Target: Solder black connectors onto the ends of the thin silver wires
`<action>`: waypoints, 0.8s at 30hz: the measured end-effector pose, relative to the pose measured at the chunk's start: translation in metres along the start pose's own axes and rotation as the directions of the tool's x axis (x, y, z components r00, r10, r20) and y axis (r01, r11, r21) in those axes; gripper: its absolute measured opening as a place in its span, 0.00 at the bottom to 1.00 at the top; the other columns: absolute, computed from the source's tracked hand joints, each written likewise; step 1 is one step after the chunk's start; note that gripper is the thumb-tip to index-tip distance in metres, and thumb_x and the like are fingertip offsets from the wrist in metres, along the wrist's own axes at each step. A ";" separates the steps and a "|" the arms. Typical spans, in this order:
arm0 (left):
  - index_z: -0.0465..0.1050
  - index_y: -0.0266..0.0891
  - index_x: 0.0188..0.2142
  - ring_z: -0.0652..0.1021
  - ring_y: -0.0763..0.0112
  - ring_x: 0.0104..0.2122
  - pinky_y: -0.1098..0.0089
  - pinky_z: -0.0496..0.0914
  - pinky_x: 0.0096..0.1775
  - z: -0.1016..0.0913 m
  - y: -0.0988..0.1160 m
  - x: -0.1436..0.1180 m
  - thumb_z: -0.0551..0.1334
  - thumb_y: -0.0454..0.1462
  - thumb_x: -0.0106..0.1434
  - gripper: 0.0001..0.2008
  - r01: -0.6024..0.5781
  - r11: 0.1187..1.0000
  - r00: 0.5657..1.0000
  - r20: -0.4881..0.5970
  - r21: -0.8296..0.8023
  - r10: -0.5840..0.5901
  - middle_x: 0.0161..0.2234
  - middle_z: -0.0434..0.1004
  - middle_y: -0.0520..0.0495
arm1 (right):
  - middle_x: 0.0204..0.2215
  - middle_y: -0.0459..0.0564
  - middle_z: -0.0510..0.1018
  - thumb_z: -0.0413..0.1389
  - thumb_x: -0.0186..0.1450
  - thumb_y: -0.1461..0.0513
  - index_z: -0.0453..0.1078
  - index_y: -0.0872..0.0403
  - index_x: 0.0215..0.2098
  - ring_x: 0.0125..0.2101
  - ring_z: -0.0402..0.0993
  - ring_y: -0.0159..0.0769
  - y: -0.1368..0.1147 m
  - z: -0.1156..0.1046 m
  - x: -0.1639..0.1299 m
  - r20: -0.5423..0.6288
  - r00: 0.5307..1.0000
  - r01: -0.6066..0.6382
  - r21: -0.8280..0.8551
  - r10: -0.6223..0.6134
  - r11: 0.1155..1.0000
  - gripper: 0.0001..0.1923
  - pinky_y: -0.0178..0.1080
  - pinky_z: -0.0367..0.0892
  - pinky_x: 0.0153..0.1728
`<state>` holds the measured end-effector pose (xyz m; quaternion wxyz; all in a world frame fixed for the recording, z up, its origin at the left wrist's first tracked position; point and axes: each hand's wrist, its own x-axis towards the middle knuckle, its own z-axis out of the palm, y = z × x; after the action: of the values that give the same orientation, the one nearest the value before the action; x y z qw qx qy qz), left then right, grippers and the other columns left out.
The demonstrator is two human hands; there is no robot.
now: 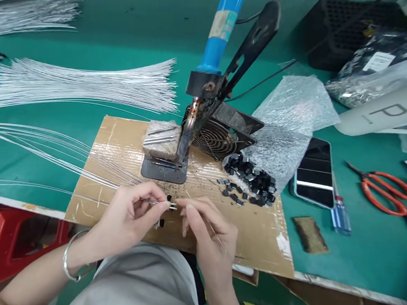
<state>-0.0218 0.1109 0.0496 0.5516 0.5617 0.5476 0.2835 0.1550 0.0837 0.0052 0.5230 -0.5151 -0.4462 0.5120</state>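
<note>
My left hand [134,215] is closed in a pinch on the ends of thin white wires [109,183], whose bare tips stick out past the thumb. Small black pieces show beside and below these fingertips. Close to the tips, my right hand [210,227] is closed around a thin strand of wire [218,237] that crosses its palm side. Above the hands, a blue-handled soldering iron [220,37] is clamped tip down in a black stand [247,48]. Near its tip, a greyish block [161,140] carries several short metal rods. Small black connector-like parts [252,179] spill from a bubble-wrap bag [289,116].
A cardboard sheet [101,164] lies under the work. Behind it are a wire bundle [90,84] and a small fan [218,135]. To the right lie a phone [314,172], a screwdriver [341,215], a brown pad [311,235] and orange-handled scissors [385,191].
</note>
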 end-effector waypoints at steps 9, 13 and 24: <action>0.73 0.38 0.33 0.66 0.73 0.24 0.70 0.59 0.25 0.000 0.002 -0.001 0.61 0.44 0.71 0.13 -0.016 1.000 1.000 -0.007 -0.003 0.016 0.25 0.69 0.51 | 0.27 0.46 0.77 0.66 0.67 0.59 0.86 0.47 0.37 0.19 0.65 0.25 -0.005 0.010 0.004 0.062 0.991 -0.132 0.207 0.122 0.969 0.05 0.30 0.61 0.18; 0.73 0.38 0.33 0.66 0.73 0.24 0.71 0.59 0.24 0.000 0.002 -0.002 0.61 0.44 0.71 0.13 -0.021 1.000 1.000 -0.009 0.006 0.021 0.25 0.69 0.51 | 0.27 0.45 0.75 0.67 0.65 0.57 0.85 0.49 0.35 0.19 0.64 0.24 -0.004 0.011 0.004 0.068 0.984 -0.175 0.261 0.163 0.949 0.05 0.30 0.61 0.18; 0.73 0.38 0.33 0.68 0.72 0.25 0.71 0.60 0.26 0.000 0.004 0.000 0.61 0.41 0.71 0.12 -0.029 1.000 0.999 0.012 0.000 0.029 0.26 0.72 0.50 | 0.26 0.44 0.75 0.67 0.65 0.56 0.83 0.50 0.33 0.19 0.62 0.24 -0.006 0.007 0.005 0.136 0.962 -0.269 0.299 0.238 0.916 0.07 0.32 0.55 0.19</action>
<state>-0.0202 0.1112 0.0535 0.5505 0.5717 0.5360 0.2880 0.1489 0.0893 0.0113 0.5053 -0.4531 -0.3131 0.6644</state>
